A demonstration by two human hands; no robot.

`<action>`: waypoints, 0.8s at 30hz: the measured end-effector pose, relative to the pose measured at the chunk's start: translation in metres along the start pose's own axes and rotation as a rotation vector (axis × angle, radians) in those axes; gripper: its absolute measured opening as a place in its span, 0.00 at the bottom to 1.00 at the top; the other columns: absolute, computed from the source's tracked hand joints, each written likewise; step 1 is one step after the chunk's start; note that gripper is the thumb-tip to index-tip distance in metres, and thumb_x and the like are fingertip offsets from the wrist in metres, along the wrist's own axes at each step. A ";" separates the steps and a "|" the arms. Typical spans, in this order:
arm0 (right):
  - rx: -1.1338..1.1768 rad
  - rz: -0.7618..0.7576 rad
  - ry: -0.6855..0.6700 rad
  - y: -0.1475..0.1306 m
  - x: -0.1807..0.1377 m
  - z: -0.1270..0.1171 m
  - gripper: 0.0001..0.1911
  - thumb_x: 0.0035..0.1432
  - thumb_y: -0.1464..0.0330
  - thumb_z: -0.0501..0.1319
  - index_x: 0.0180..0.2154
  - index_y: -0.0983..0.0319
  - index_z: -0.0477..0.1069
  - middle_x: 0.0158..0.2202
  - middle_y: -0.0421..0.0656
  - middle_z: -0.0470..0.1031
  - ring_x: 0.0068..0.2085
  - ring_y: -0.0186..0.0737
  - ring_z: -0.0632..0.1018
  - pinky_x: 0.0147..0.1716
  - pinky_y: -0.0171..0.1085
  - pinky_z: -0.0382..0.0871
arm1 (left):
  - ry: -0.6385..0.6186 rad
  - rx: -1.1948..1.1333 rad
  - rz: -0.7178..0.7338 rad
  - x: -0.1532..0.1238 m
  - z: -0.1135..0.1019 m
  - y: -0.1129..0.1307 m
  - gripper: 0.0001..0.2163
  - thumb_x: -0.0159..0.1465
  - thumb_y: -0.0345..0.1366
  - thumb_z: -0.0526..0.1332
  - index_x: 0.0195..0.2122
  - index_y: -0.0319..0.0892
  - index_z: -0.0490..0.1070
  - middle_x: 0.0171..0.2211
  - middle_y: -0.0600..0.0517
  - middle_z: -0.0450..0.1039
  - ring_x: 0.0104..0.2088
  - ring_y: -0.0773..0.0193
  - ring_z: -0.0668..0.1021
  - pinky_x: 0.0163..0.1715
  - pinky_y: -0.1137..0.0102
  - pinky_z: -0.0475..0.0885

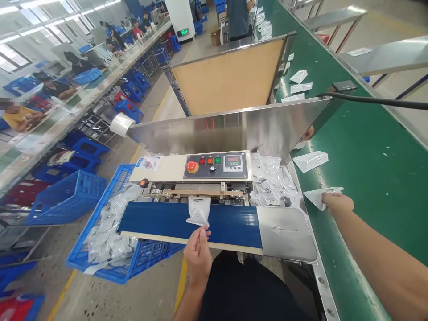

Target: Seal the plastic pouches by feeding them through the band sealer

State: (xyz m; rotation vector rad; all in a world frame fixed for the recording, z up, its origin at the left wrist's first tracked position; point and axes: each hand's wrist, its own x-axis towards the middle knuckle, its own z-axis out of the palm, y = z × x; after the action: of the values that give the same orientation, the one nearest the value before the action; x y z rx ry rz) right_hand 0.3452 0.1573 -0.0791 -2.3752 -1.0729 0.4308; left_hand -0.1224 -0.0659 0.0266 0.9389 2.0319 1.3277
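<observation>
The left hand (197, 255) pinches the near end of a plastic bag (199, 211), which lies on the sealer's blue belt (160, 220) with its long axis across the belt. The right hand (337, 203), well to the right, grips a white pouch (317, 196) above the green conveyor (368, 147).

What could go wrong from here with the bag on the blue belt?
The left hand pinches the clear bag on the blue conveyor belt, close to the sealer's metal guides, so fingers might get caught if the belt is running. The bag sits slightly tilted, so it could feed in crooked. The right hand holds another bag at the green conveyor belt, where it might slip and travel off.
</observation>
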 end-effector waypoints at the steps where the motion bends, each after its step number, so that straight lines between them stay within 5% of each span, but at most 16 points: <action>1: 0.005 0.070 -0.012 0.004 -0.003 0.000 0.11 0.50 0.61 0.64 0.19 0.56 0.70 0.20 0.50 0.68 0.28 0.57 0.75 0.30 0.53 0.66 | -0.033 -0.014 0.014 -0.001 0.007 0.002 0.20 0.74 0.52 0.63 0.46 0.40 0.85 0.43 0.41 0.87 0.40 0.52 0.88 0.40 0.62 0.86; 4: 0.073 0.193 -0.028 0.010 -0.012 -0.004 0.11 0.46 0.62 0.67 0.20 0.54 0.67 0.18 0.47 0.70 0.26 0.53 0.74 0.32 0.53 0.67 | -0.186 -0.061 0.082 0.001 0.033 0.015 0.18 0.75 0.49 0.62 0.46 0.40 0.86 0.43 0.42 0.87 0.40 0.53 0.88 0.42 0.61 0.86; 8: 0.191 0.163 -0.008 0.002 -0.031 -0.020 0.11 0.46 0.60 0.69 0.29 0.54 0.68 0.25 0.48 0.78 0.29 0.54 0.78 0.36 0.51 0.70 | -0.354 -0.127 0.192 0.008 0.066 0.040 0.17 0.76 0.46 0.61 0.44 0.42 0.86 0.42 0.43 0.86 0.40 0.54 0.88 0.43 0.61 0.86; 13: 0.262 -0.126 0.015 -0.032 -0.089 -0.062 0.18 0.52 0.50 0.65 0.34 0.58 0.79 0.30 0.49 0.81 0.33 0.54 0.80 0.38 0.49 0.73 | -0.471 -0.133 0.357 0.015 0.099 0.062 0.15 0.76 0.43 0.61 0.44 0.44 0.86 0.40 0.44 0.87 0.42 0.53 0.87 0.45 0.61 0.84; 16: 0.325 -0.343 -0.011 -0.061 -0.140 -0.090 0.20 0.59 0.48 0.65 0.36 0.56 0.82 0.33 0.47 0.83 0.32 0.48 0.80 0.37 0.45 0.75 | -0.509 -0.144 0.390 0.012 0.118 0.071 0.15 0.75 0.44 0.62 0.53 0.44 0.85 0.50 0.41 0.86 0.49 0.50 0.87 0.50 0.59 0.84; 20: 0.440 -0.479 -0.243 -0.094 -0.199 -0.103 0.19 0.64 0.48 0.65 0.33 0.55 0.82 0.32 0.44 0.82 0.30 0.45 0.79 0.34 0.41 0.76 | -0.628 -0.180 0.329 0.003 0.138 0.074 0.19 0.72 0.48 0.66 0.58 0.43 0.83 0.56 0.40 0.84 0.56 0.46 0.84 0.59 0.54 0.80; 24: 0.519 -0.292 -0.470 -0.099 -0.219 -0.089 0.26 0.63 0.42 0.65 0.29 0.56 0.80 0.23 0.43 0.77 0.25 0.44 0.76 0.28 0.41 0.74 | -0.699 -0.275 -0.006 0.000 0.146 0.061 0.21 0.70 0.54 0.66 0.38 0.39 0.87 0.33 0.44 0.85 0.34 0.54 0.84 0.38 0.63 0.81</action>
State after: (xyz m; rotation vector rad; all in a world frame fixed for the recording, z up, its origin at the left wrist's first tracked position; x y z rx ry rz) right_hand 0.1870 0.0193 0.0671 -1.6682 -1.2914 1.0481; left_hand 0.0022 0.0323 0.0286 1.0715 1.2873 1.0379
